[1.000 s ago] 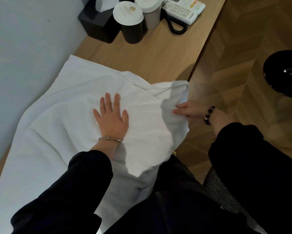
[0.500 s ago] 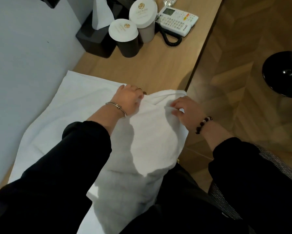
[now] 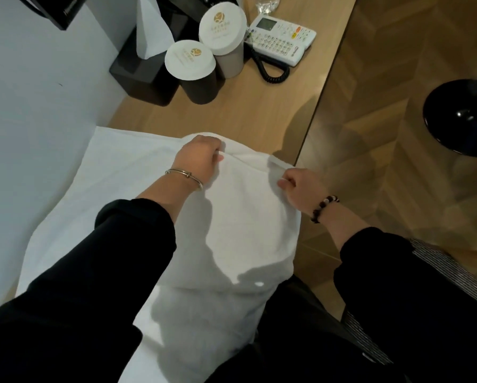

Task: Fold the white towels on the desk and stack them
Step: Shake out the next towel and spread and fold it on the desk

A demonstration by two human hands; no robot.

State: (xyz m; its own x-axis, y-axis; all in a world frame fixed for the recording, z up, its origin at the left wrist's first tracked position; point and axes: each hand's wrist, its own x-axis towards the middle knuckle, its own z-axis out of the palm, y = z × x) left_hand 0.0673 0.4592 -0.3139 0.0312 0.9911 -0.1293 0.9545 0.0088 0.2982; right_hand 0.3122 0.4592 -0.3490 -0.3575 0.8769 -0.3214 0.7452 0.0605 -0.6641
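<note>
The far edge of the towel [image 3: 245,217] is now gripped at two points on the desk [image 3: 245,111]. The left hand [image 3: 197,158], laid flat on the cloth a second ago, is curled round that edge, and a corner is pinched by the right hand [image 3: 300,186] beside the desk's rim. The cloth is seen doubled beneath both hands, its near end draped off the front. A fresh fold appears to be set up; no stack is yet begun.

Left hand [image 3: 197,158] lifted off the towel [image 3: 245,217] and joined right hand [image 3: 300,186] pinching its far edge.
</note>
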